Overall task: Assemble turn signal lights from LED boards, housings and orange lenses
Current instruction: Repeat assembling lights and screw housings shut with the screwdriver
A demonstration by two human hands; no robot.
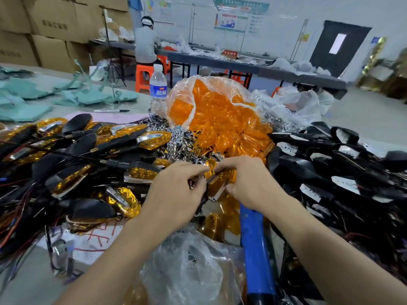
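Grey bench (136,100) fills the view, loaded with parts. Left side: big heap of finished lights (77,155), black bodies with amber lenses and chrome trim, red and black wires tangled through. Right side: equally big heap of black housings (330,164), many showing white LED boards face up. Centre back: clear bag of orange lenses (220,115), mouth open, lenses spilling toward the person. Chrome trim pieces (176,137) are scattered between the lens bag and the left heap. Near edge: crumpled clear plastic bag (187,260), and just right of it a blue handle (253,238) running up toward the hands; its head is hidden. White paper with red scrawl (97,236) lies under the left heap's near edge.

Hands are together at centre, above the spilled lenses. Left hand (176,190) has fingers curled, pinching the dark end of one turn signal light (218,181). Right hand (248,183) grips the same light's amber lens end, thumb beneath. The light is held off the bench, tilted; how well its seams are seated cannot be told.

Water bottle (158,89) stands upright behind the chrome pieces, beside the lens bag. Marker (111,110) lies flat to its left.
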